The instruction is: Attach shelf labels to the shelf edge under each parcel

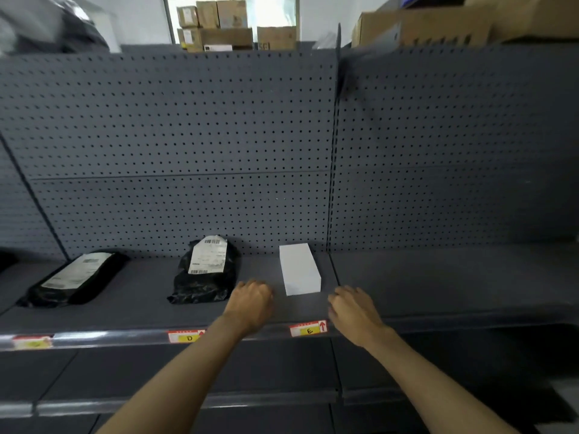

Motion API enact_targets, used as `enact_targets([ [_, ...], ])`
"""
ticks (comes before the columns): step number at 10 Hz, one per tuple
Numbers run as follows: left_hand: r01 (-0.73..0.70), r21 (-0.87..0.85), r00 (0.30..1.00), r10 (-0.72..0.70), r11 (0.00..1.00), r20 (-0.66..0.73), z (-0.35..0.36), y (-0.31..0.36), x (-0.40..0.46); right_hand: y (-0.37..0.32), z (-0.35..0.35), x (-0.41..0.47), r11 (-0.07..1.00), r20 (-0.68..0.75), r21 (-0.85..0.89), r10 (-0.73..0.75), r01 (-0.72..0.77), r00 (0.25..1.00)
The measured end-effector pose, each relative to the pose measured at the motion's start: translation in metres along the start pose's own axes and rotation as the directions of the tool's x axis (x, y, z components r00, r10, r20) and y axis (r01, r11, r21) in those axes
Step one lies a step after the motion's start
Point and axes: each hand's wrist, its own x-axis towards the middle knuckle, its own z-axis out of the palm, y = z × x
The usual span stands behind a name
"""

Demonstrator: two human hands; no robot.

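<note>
A grey shelf (pixel 438 277) carries three parcels: a flat black bag (pixel 75 278) at the left, a crumpled black bag with a white shipping slip (pixel 205 270) in the middle, and a white box (pixel 299 269) to the right. On the shelf edge (pixel 125 335) sit red-and-yellow labels: one at far left (pixel 31 341), one marked D (pixel 186 336) under the middle bag, one marked E (pixel 308 328) under the white box. My left hand (pixel 250 300) hovers left of the box, fingers curled, nothing visible in it. My right hand (pixel 352 306) is right of the box, fingers loosely curled, apparently holding nothing.
A grey pegboard (pixel 188 136) backs the shelf, with an upright post (pixel 333 151) dividing two bays. Cardboard boxes (pixel 423 26) sit on top at the right, and more boxes (pixel 225 23) stand behind. A lower shelf edge (pixel 188 402) runs below my arms.
</note>
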Motion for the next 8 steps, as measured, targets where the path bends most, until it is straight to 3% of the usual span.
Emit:
enact_targets([
  [1,0.026,-0.036,0.997,-0.029,0.999,-0.068,-0.036,-0.006,-0.001,0.017,-0.029,-0.002,0.997,-0.058,0.074,-0.001,0.005,0.998],
  [2,0.025,-0.032,0.993,-0.029,0.999,-0.117,-0.062,-0.005,-0.003,0.014,-0.024,-0.015,0.981,0.112,0.193,-0.027,0.004,0.993],
  [3,0.021,-0.011,0.993,-0.022,1.000,-0.116,-0.069,-0.008,-0.005,-0.005,0.008,-0.032,0.979,0.289,0.204,-0.056,-0.004,0.956],
  [4,0.029,-0.001,0.996,-0.029,1.000,-0.088,-0.061,-0.010,-0.011,-0.016,0.041,-0.033,0.988,0.361,0.154,-0.034,-0.024,0.932],
  [7,0.060,0.006,0.997,-0.060,0.998,0.055,-0.027,-0.013,-0.036,-0.017,0.062,-0.040,0.986,0.410,0.134,0.034,-0.097,0.911],
  [8,0.102,-0.087,0.993,-0.097,0.991,0.059,-0.038,-0.014,-0.031,-0.016,0.029,-0.028,0.945,0.199,0.311,0.039,-0.101,0.979],
])
